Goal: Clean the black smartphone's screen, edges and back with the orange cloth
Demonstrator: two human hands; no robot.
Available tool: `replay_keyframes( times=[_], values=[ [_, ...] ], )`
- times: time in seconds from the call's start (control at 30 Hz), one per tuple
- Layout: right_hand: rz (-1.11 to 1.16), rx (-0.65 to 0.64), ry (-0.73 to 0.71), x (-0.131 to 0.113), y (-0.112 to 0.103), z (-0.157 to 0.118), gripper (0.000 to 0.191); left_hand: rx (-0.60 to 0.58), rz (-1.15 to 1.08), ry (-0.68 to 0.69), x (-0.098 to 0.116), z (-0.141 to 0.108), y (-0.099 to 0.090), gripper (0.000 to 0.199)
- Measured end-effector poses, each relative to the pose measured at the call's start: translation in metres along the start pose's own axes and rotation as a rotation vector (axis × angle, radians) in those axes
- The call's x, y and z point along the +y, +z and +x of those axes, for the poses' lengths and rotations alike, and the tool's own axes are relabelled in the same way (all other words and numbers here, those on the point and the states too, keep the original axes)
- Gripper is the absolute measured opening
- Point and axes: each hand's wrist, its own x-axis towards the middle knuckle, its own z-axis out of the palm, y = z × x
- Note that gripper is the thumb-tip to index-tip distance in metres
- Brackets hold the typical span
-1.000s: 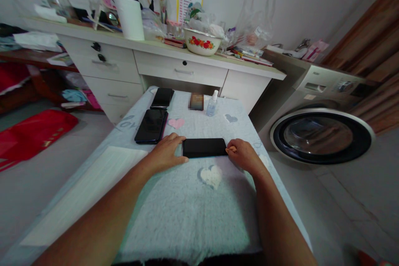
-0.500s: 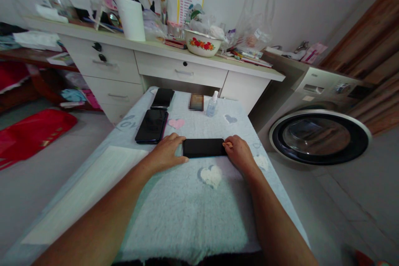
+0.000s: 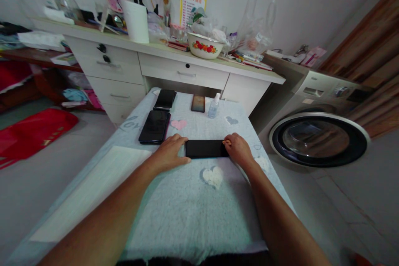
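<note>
A black-screened smartphone lies face up and crosswise on the cloth-covered table. My left hand holds its left end, the fingers at the upper corner and the thumb at the lower one. Over the right end, my right hand is closed, its fingertips curled together against the phone. Whatever those fingers may pinch is too small to make out. Beyond my left hand lies another dark phone, with a black flat device behind it. A clear spray bottle stands upright past the phone, beside a small brownish, blurred item.
A long white strip lies on the tablecloth to the left. A white desk closes off the far side, carrying a flowered bowl and a paper roll. At right stands a washing machine.
The view has shifted slightly, so everything sits a little lower and to the right. Both hands keep their places at the phone's ends.
</note>
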Motion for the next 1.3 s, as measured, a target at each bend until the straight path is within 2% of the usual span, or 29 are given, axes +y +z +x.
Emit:
replay_keyframes(
  times=[0.2, 0.33, 0.6, 0.9, 1.1, 1.3],
  values=[
    [-0.101, -0.088, -0.022, -0.008, -0.014, 0.013, 0.021, 0.008, 0.002, 0.007, 0.001, 0.0, -0.002, 0.061],
    [-0.139, -0.136, 0.008, -0.013, -0.016, 0.019, 0.021, -0.008, 0.016, -0.009, 0.003, 0.0, -0.003, 0.062],
    [-0.093, -0.046, 0.035, -0.017, -0.005, 0.01, 0.02, -0.006, 0.011, 0.004, -0.002, 0.001, 0.0, 0.065],
    [0.013, -0.103, -0.103, -0.023, -0.009, 0.0, 0.015, -0.005, 0.0, -0.01, 0.0, 0.001, 0.0, 0.064],
    [0.068, -0.084, -0.196, -0.031, -0.005, -0.005, 0.012, -0.002, -0.005, -0.014, 0.001, 0.001, -0.001, 0.062],
    [0.091, -0.083, -0.177, -0.028, -0.003, -0.001, 0.012, -0.02, 0.022, -0.009, 0.002, 0.002, -0.002, 0.063]
  ],
)
